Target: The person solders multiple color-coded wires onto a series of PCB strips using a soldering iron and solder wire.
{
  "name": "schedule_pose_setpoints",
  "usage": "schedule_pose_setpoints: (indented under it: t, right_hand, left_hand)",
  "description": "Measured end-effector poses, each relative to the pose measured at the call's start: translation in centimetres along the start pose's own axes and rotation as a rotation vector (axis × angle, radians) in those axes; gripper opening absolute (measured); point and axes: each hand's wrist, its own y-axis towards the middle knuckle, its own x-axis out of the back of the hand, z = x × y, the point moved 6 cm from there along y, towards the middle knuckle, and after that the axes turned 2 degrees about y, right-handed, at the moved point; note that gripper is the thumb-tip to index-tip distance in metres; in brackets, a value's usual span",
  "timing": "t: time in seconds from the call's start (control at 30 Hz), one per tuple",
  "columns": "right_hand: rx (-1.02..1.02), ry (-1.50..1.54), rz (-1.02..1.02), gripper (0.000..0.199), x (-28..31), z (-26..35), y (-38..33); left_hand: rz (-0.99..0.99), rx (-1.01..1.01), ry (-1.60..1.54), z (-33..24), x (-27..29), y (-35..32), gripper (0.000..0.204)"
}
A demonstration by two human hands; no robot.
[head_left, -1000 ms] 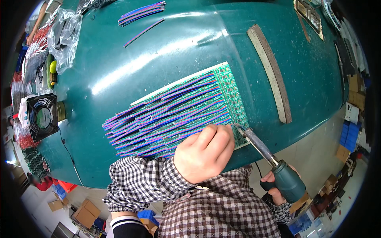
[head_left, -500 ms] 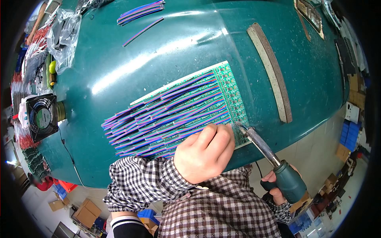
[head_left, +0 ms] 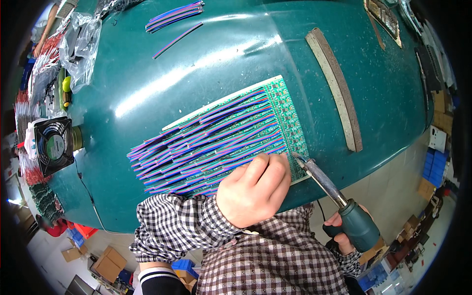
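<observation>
A green circuit board panel [head_left: 289,118] lies on the table, its right strip lined with small components. Rows of thin ribbon wires [head_left: 211,142] in blue, red, green and purple run leftward from it. My left hand [head_left: 254,191] is closed in a pinch over the board's near part; its fingertips point down, and what they hold is hidden beneath them. In my right hand [head_left: 339,231] is a soldering iron [head_left: 361,228] with a dark green handle. Its tip touches or hovers just over the board's near right part, beside my left fingertips; I cannot tell which.
A long brown and grey bar [head_left: 337,88] lies right of the board. At the back is a bundle of wires [head_left: 174,16], with a single ribbon wire [head_left: 177,40] in front. On the left a small black fan [head_left: 53,146] stands near clear plastic bags [head_left: 81,49].
Almost nothing differs. Both hands and the soldering iron keep their places at the board; the whole picture shifts very slightly.
</observation>
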Motion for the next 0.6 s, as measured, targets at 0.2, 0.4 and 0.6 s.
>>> schedule_pose_setpoints:
  t: [0.2, 0.4, 0.6]
  right_hand:
    - [-0.023, 0.004, -0.001, 0.061, 0.2, -0.5, -0.2]
    - [-0.030, 0.011, -0.013, 0.071, 0.6, -1.8, -0.9]
    - [-0.042, 0.017, -0.015, 0.075, 0.9, -2.4, -0.9]
  left_hand:
    - [-0.024, 0.017, 0.003, -0.1, 0.0, 0.0, 0.033]
    - [-0.016, 0.026, 0.015, -0.2, 0.1, 0.0, 0.029]
    - [-0.002, 0.008, 0.032, -0.3, 0.1, 0.3, 0.026]
